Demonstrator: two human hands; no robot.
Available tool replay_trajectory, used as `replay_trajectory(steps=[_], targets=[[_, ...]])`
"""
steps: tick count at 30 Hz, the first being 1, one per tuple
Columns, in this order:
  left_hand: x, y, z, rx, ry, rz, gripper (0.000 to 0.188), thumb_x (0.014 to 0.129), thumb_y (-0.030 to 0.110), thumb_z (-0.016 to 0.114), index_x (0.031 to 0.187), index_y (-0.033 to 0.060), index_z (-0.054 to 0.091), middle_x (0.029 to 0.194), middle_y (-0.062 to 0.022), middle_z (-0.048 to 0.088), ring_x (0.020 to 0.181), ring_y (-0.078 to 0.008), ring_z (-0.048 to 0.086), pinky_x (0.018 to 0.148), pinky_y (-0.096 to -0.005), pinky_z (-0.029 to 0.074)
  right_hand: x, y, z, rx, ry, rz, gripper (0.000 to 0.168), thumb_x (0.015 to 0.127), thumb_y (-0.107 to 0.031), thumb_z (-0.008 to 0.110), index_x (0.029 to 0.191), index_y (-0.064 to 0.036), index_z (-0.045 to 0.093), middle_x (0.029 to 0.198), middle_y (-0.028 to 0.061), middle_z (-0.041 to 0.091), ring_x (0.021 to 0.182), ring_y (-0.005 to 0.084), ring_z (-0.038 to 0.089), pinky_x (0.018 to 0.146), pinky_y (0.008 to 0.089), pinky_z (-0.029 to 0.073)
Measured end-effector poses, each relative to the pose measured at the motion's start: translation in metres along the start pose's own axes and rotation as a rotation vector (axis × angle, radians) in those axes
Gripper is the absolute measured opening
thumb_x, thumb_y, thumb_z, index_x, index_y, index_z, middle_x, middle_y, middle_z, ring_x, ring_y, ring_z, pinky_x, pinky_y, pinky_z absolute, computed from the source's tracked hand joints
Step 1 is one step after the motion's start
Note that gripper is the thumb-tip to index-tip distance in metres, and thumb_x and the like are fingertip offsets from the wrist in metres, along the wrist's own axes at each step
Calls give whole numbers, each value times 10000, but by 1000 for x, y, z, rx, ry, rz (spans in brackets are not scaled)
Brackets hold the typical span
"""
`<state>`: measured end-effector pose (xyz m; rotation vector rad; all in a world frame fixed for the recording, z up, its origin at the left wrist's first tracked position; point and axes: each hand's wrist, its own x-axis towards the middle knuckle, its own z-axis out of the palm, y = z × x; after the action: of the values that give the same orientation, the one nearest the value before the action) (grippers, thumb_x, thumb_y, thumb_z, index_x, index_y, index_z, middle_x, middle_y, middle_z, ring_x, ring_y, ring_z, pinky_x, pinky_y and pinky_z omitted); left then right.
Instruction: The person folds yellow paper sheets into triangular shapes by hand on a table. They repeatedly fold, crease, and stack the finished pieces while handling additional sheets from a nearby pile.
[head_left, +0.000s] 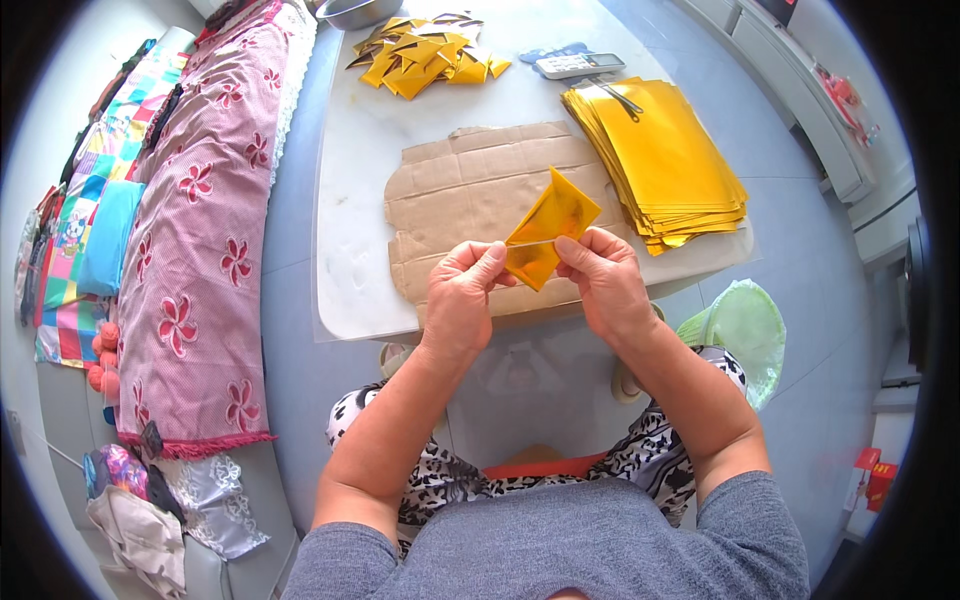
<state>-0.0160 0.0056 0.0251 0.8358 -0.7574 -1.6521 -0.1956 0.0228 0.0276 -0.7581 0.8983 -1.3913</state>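
Observation:
My left hand (466, 289) and my right hand (602, 279) hold a folded piece of gold foil paper (553, 214) between thumbs and fingers. One of its ends points up and the other points down. A thin pale line crosses it from thumb to thumb; whether this is a paper edge or a string I cannot tell. Below the piece lies a flattened sheet of brown cardboard (457, 199). To the right of it is a thick stack of flat gold foil sheets (667, 150). A heap of folded gold pieces (424, 56) sits at the far side.
The white table (352, 262) carries a remote control (581, 65), a metal bowl (360, 11) and a dark slim metal tool (622, 99) on the stack. A lined green waste basket (746, 337) stands on the floor at right. A sofa with a pink flowered cover (202, 262) runs along the left.

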Motion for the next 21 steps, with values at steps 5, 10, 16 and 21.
replay_trajectory(steps=[5, 10, 16, 21], targets=[[1, 5, -6, 134, 2, 49, 109, 910, 42, 688, 819, 54, 631, 801, -42, 653, 711, -130, 576, 702, -258, 482, 1, -3, -3, -20, -5, 19, 101, 929, -126, 688, 920, -26, 699, 845, 5, 683, 765, 79, 593, 756, 244, 475], [8, 6, -26, -78, 17, -22, 171, 950, 166, 660, 810, 70, 634, 767, -36, 625, 718, -143, 578, 681, -278, 474, 4, -10, -10, -12, -56, 78, 132, 927, -146, 692, 957, -18, 701, 885, 19, 700, 802, 85, 618, 789, 246, 487], [3, 23, -2, 144, -107, -304, 209, 960, 241, 655, 906, 40, 652, 892, -82, 691, 733, -156, 608, 648, -282, 479, 8, -16, -25, -101, -174, 177, 207, 910, -215, 720, 979, -21, 707, 903, 23, 706, 809, 95, 629, 789, 259, 498], [0, 19, -11, 271, -91, -309, 92, 921, 135, 697, 902, 56, 652, 804, -60, 667, 589, -122, 587, 509, -214, 440, 5, -23, -26, -248, -193, 272, 383, 913, -362, 721, 1051, -7, 678, 937, 53, 679, 849, 110, 621, 778, 278, 507]])
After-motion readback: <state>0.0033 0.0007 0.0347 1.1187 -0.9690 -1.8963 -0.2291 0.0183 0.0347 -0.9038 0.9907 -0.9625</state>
